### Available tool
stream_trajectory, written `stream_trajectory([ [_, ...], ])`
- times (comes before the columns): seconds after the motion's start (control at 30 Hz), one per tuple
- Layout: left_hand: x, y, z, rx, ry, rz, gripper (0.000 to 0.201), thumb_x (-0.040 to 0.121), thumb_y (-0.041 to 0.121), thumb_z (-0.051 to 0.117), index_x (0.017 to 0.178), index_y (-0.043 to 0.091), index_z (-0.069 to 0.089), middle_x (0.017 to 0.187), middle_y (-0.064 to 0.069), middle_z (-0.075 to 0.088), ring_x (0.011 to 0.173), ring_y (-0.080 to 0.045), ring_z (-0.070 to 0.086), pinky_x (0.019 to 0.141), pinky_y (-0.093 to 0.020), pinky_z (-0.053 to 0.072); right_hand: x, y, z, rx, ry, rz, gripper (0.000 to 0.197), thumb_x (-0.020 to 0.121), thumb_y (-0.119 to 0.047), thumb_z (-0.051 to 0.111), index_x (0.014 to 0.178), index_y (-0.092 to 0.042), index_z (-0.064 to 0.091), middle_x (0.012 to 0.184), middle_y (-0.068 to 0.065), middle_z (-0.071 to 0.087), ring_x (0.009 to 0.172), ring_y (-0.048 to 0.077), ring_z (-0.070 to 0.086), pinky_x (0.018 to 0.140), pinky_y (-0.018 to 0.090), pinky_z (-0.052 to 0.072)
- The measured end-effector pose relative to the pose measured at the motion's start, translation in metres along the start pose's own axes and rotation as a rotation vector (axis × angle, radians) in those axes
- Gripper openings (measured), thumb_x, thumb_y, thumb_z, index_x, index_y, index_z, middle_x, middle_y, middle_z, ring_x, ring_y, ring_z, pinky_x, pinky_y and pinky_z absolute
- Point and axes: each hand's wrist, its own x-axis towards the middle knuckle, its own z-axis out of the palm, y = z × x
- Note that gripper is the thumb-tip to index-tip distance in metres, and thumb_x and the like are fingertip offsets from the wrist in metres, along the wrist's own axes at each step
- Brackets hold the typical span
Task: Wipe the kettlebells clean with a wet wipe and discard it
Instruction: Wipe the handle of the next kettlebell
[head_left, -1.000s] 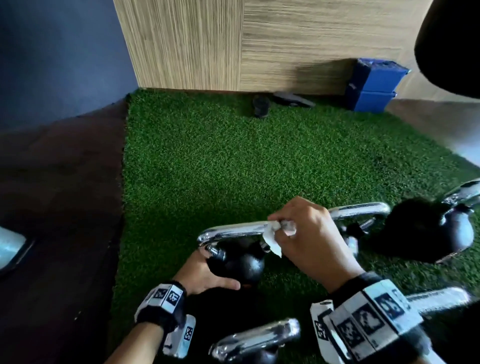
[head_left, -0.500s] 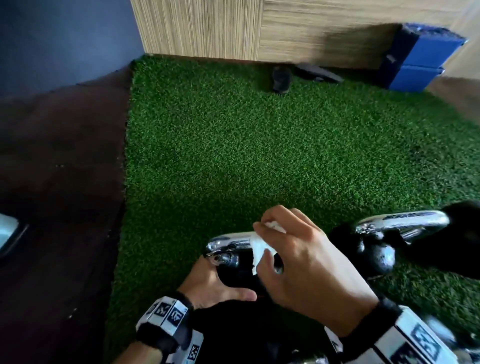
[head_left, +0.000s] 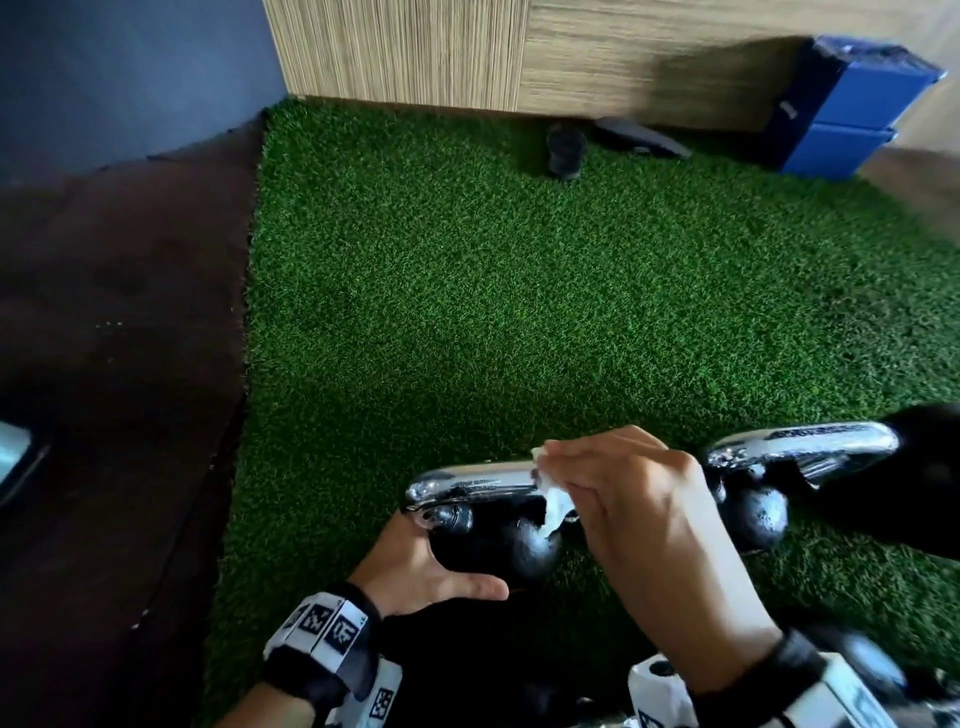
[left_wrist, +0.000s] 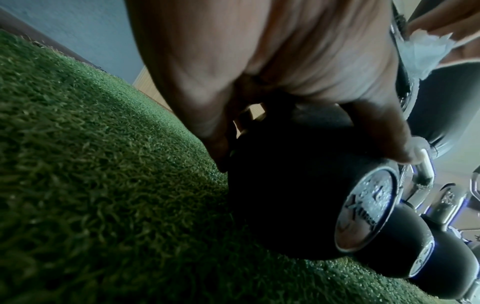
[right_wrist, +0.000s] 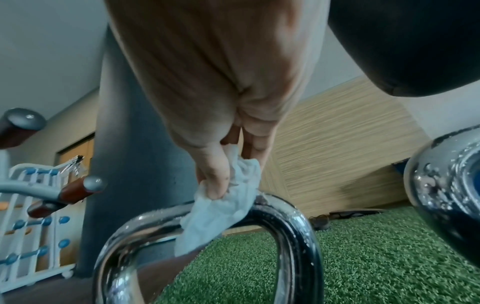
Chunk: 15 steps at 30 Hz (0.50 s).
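Observation:
A kettlebell with a black ball (head_left: 524, 553) and chrome handle (head_left: 467, 480) stands on the green turf. My left hand (head_left: 431, 561) grips the ball from the left, thumb across its front; in the left wrist view the fingers (left_wrist: 215, 131) curl round the ball (left_wrist: 285, 195). My right hand (head_left: 571, 483) pinches a crumpled white wet wipe (head_left: 557, 506) against the handle's right part. The right wrist view shows the wipe (right_wrist: 226, 205) draped over the handle (right_wrist: 288, 224) under the thumb. A second kettlebell (head_left: 753, 512) stands just to the right.
More kettlebells lie close by at the bottom right (head_left: 857, 660) and in the left wrist view (left_wrist: 428, 257). Two black sandals (head_left: 566, 148) and stacked blue boxes (head_left: 852, 104) sit by the wooden wall. Dark flooring (head_left: 119, 364) borders the turf on the left. A white rack (right_wrist: 33, 226) stands behind.
My right hand rubbed the wipe leftward along the chrome handle, then back toward its right part. The left hand kept its hold on the ball. The head view tilted down slightly.

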Motion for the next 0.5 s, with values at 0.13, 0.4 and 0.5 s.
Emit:
stream_trajectory([
  [0.13, 0.0, 0.001, 0.0, 0.001, 0.001, -0.003, 0.085, 0.053, 0.053, 0.097, 0.127, 0.046, 0.057, 0.126, 0.025, 0.066, 0.117, 0.007, 0.061, 0.095, -0.005, 0.045, -0.008, 0.011, -0.003, 0.0, 0.055, -0.001, 0.032, 0.074, 0.006, 0.077, 0.096, -0.018, 0.08, 0.102, -0.011, 0.074, 0.097, -0.004, 0.065, 0.09, 0.005, 0.046],
  [0.4, -0.003, 0.003, 0.0, -0.025, -0.02, -0.048, 0.084, 0.053, 0.055, 0.097, 0.126, 0.05, 0.056, 0.126, 0.024, 0.067, 0.119, 0.004, 0.061, 0.099, -0.013, 0.046, -0.019, 0.065, -0.005, 0.169, 0.03, 0.416, 0.03, 0.078, -0.006, 0.077, 0.091, -0.034, 0.079, 0.083, -0.029, 0.072, 0.075, -0.015, 0.066, 0.067, -0.002, 0.044],
  [0.5, -0.003, 0.005, 0.001, -0.015, -0.01, -0.045, 0.082, 0.053, 0.054, 0.097, 0.125, 0.049, 0.058, 0.125, 0.023, 0.067, 0.118, 0.005, 0.061, 0.097, -0.009, 0.045, -0.018, 0.078, 0.003, 0.378, 0.012, 0.474, 0.038, 0.079, 0.003, 0.075, 0.086, -0.034, 0.078, 0.083, -0.021, 0.075, 0.076, -0.003, 0.072, 0.068, 0.008, 0.053],
])
